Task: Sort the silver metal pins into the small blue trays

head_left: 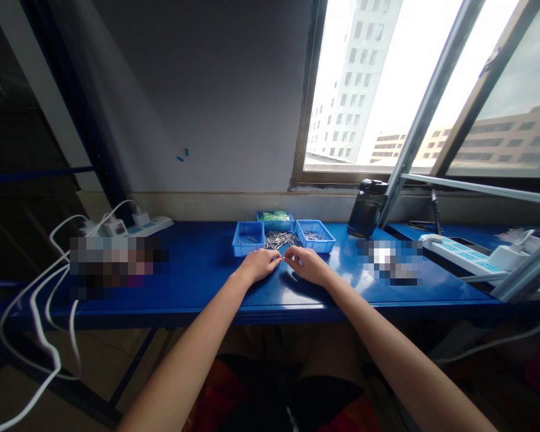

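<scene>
My left hand point(260, 264) and my right hand point(309, 265) meet low over the blue table, fingertips nearly touching. Both are closed in a pinch, and whatever lies between the fingers is too small to make out. Just beyond them is a loose pile of thin, shiny metal pieces point(281, 239). A blue bin point(248, 250) on the left holds a few thin pieces. The blue bin point(318, 246) on the right has several similar metal pieces in it. Behind the pile, a third blue bin point(274, 225) contains green packets point(275, 215).
A black bottle point(365, 210) stands on the table point(198, 282) below the window. Power strips point(150, 228) with white cables lie at the left, and another power strip point(459, 257) is at the right. Blurred-out items sit on both sides. A metal post rises at the right.
</scene>
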Action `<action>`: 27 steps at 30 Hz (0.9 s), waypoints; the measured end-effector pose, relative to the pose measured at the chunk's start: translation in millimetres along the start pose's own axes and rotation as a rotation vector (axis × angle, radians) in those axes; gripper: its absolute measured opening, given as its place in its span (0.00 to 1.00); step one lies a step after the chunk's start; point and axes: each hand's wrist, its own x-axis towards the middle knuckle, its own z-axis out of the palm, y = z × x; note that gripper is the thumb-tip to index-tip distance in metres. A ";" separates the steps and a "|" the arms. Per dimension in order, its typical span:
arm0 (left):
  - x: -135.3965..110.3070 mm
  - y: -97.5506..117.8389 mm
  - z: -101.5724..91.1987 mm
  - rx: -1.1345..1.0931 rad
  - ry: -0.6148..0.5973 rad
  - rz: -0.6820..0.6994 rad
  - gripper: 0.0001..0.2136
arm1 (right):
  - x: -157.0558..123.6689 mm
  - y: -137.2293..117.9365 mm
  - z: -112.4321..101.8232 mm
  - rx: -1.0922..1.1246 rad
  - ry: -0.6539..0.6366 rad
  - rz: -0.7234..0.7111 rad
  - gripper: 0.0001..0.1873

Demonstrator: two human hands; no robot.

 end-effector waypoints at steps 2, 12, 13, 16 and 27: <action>0.1 -0.7 0.6 -0.002 0.003 0.003 0.13 | -0.1 -0.4 -0.6 0.000 0.003 -0.011 0.07; 2.6 -6.6 5.1 0.009 0.012 0.008 0.13 | -2.6 -7.1 -4.0 0.143 -0.017 -0.052 0.16; 2.6 -7.1 5.3 0.010 0.011 0.012 0.13 | -2.7 -7.1 -3.5 0.160 -0.019 -0.057 0.19; 2.7 -7.7 5.2 0.013 0.009 0.023 0.12 | -2.4 -6.4 -1.9 0.166 -0.014 -0.065 0.21; 1.3 -2.7 1.0 0.047 0.016 -0.012 0.14 | 2.6 1.9 0.2 -0.035 0.071 -0.003 0.07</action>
